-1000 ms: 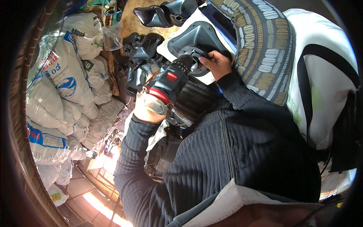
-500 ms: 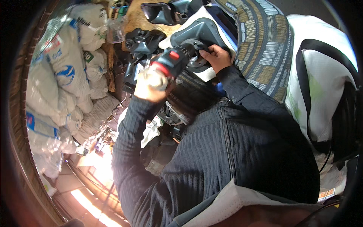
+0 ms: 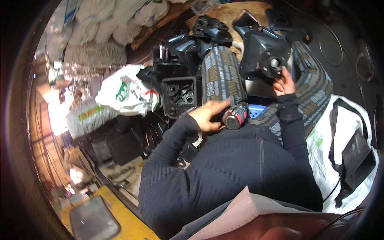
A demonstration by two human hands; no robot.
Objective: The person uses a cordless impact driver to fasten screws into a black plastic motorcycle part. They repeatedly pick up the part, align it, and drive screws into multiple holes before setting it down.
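My left hand (image 3: 209, 116) is beside the cordless drill (image 3: 235, 117), its fingers stretched out and somewhat blurred, not wrapped round the handle. The drill, black and red, lies at my lap with its rounded back end toward me. Farther off to the right, my right hand (image 3: 285, 84) pinches the rim of a dark round flange (image 3: 274, 63) between thumb and fingers. This flange sits on a broad black moulded housing (image 3: 256, 50) with flared sides, and has a hole in its middle.
Left of the patterned cushion (image 3: 220, 76) stands a black bin (image 3: 179, 98) with round dark parts. More black housings (image 3: 188, 46) are piled behind it. A white plastic bag (image 3: 130, 90) lies farther left; a white sack (image 3: 340, 132) is at my right.
The view has swung left. My left hand has brought the drill from the flange down to my lap and loosened its grip. My right hand stays at the flange.
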